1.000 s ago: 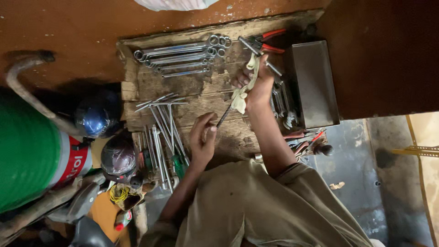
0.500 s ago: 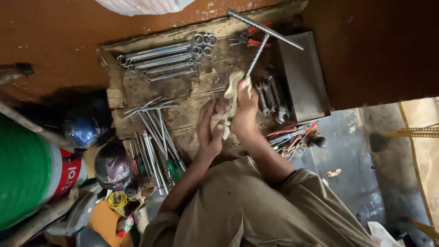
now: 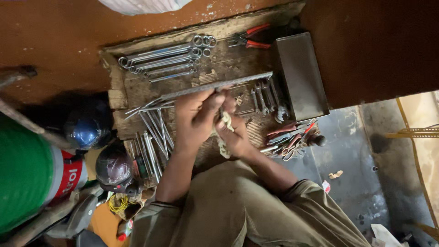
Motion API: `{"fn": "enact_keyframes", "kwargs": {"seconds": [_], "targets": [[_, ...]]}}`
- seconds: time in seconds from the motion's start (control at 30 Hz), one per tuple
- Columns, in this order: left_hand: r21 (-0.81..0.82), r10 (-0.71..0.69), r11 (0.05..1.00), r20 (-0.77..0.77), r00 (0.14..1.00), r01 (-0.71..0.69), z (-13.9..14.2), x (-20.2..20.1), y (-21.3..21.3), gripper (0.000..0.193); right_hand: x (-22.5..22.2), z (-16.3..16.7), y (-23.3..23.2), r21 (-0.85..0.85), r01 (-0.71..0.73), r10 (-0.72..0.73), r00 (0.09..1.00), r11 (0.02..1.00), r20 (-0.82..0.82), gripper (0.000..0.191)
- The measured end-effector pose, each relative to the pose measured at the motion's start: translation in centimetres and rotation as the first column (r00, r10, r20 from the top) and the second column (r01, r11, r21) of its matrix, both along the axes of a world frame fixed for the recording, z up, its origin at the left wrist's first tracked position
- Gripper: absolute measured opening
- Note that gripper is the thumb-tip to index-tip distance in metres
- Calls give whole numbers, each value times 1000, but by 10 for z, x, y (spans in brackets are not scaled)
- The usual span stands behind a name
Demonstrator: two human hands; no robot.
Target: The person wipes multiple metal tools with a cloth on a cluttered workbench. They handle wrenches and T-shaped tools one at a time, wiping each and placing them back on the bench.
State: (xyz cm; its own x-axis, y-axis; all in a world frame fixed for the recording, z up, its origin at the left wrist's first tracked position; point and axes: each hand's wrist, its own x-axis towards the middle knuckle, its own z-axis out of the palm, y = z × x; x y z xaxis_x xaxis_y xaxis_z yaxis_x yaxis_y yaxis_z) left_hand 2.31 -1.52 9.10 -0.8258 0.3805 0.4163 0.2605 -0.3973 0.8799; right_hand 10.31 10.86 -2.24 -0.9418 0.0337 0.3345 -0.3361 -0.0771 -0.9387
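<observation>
Where the two hands meet above the wooden board (image 3: 137,87), the right hand (image 3: 235,137) is clenched on a pale rag (image 3: 224,146), mostly hidden beneath it. The left hand (image 3: 196,116) pinches a long metal rod (image 3: 219,86), fingertips concealing its middle. Farther off lie ring spanners (image 3: 160,59) and red-handled pliers (image 3: 249,39).

Head camera looks steeply down, close above the wooden tool board (image 3: 137,87).
</observation>
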Motion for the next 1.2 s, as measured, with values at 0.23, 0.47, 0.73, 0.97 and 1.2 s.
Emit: {"fn": "enact_keyframes", "kwargs": {"seconds": [0.23,0.47,0.73,0.97,1.2], "targets": [[327,-26,945,130,991,-18,-3,15,-5,25,21,-51,-2,196,-81,74,996,977,43,15],[438,128,894,-53,990,-93,-7,14,-3,24,0,-94,61,918,140,14,988,372,-156,15],[141,225,969,-189,956,-200,-31,20,3,21,1,112,93,-346,538,-614,772,769,-163,47],[258,88,959,113,990,-114,-29,37,25,52,-31,231,6,776,496,239,759,390,-606,43],[104,553,821,-391,736,-562,-49,32,12,17,-45,230,5,869,339,254,861,361,-441,41]]}}
